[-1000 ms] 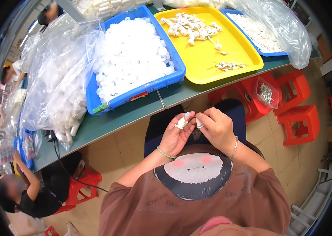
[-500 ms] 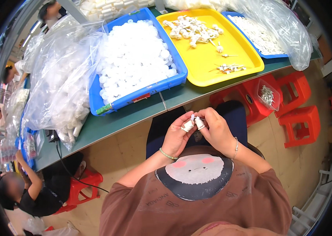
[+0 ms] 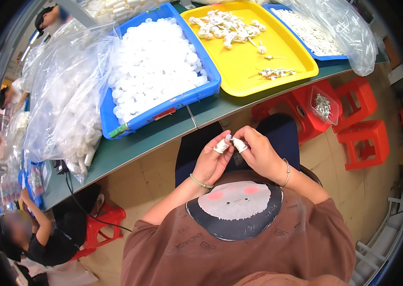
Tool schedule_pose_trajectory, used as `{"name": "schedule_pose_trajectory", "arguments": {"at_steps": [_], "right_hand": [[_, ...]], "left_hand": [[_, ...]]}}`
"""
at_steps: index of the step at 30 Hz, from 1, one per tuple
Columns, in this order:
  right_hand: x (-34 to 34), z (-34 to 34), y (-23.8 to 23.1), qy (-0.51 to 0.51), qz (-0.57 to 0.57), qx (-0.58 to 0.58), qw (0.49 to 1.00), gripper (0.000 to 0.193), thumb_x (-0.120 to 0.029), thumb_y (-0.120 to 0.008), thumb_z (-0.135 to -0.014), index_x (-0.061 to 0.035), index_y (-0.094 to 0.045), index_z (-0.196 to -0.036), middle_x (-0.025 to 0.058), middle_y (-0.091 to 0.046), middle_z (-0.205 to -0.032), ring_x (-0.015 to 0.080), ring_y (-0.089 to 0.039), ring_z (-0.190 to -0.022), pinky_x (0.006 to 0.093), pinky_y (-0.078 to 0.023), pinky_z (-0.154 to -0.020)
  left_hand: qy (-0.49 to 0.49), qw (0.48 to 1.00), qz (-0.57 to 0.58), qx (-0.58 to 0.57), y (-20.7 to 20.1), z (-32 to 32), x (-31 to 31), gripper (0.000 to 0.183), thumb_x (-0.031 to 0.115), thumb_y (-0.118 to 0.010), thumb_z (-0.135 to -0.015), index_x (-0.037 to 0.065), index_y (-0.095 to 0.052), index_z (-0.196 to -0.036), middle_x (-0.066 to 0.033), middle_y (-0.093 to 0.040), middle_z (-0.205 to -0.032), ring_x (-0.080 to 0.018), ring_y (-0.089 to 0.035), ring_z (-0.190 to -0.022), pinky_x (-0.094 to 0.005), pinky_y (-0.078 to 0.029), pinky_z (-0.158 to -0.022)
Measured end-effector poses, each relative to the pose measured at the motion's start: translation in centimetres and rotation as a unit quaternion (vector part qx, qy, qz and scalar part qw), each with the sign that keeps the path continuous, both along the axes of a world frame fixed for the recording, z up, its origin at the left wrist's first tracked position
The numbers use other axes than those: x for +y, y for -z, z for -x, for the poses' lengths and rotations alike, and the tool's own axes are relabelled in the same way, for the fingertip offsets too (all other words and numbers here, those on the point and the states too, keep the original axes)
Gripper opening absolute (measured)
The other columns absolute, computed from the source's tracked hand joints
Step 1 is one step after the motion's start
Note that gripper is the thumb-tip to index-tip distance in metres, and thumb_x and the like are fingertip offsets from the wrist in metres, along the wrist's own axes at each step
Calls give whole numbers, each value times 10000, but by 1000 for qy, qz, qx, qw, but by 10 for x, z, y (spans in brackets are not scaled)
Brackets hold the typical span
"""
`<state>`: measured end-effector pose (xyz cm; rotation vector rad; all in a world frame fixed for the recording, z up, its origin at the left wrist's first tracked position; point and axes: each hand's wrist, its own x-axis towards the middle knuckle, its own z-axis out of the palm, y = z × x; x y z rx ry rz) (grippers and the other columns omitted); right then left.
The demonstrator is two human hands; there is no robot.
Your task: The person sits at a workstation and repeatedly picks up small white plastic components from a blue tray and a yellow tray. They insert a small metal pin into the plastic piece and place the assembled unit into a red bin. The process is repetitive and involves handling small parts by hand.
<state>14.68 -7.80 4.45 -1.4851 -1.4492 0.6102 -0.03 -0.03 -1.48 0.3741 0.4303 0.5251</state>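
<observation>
- The left hand (image 3: 213, 159) and the right hand (image 3: 258, 152) are meeting over the lap, below the near edge of the tabletop (image 3: 163, 136), fingertips capped in white finger cots.
- Both are pinching one small white piece (image 3: 228, 138) between them; the left grip is closing on its left end, the right grip on its right end, so neither is loose or apart.
- The step in hand looks like fitting or pressing two tiny parts together; whether they are already seated is too small to tell.
- The next move probably calls for a steady squeeze along the piece's axis, wrists kept close, since a slip would drop it into the lap or onto the floor.
- Room here is tight: the tabletop edge is sitting just ahead of the knuckles, while open space lies to either side of the knees.
- Beyond the edge, a blue tray (image 3: 163, 102) heaped with white caps is lying touching a yellow tray (image 3: 278, 71) that is carrying thin pins near its front and a pile of assembled white pieces at the back.
- Clear plastic bags (image 3: 68, 100) are crowding the left of the tabletop, narrowing any reach there.
- Red stools (image 3: 359, 138) are standing to the right, one bearing a small clear tub (image 3: 324, 106) of parts.
</observation>
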Motion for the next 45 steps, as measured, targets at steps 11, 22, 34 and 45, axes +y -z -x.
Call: {"name": "schedule_pose_trajectory", "arguments": {"at_steps": [11,22,34,45], "right_hand": [[-2,-3,-2,-36,70,49,996,94,7,-530,-856,17,-450,-905,176,-549,-813,321,-576,-698,386,-461,-624],[4,-10,-22,-31,-82,-132,987,262,-48,-637,-778,-6,-491,-991,171,-529,-915,353,-575,-793,407,-483,-688],[79,-293,-93,243,145,-402,871,124,-19,-619,-696,-23,-698,-791,196,-666,-847,331,-643,-854,375,-502,-785],[53,-261,-95,320,-47,-256,911,149,-93,-643,-777,-22,-657,-907,133,-661,-793,259,-628,-722,353,-490,-677]], "left_hand": [[-20,996,-88,-8,4,-3,-7,197,96,-659,-866,80,-638,-1061,-12,-647,-987,-124,-604,-934,-277,-498,-873],[-32,997,-65,-28,4,2,-1,262,107,-638,-880,86,-568,-1132,-59,-617,-1087,-160,-603,-983,-306,-500,-883],[-20,997,-61,-46,-4,1,-3,215,118,-575,-922,93,-540,-1132,-71,-623,-1081,-216,-606,-1056,-316,-531,-888],[-12,997,-62,-50,-3,2,0,235,123,-584,-916,94,-522,-1141,-64,-616,-1098,-205,-600,-1061,-312,-525,-896]]}}
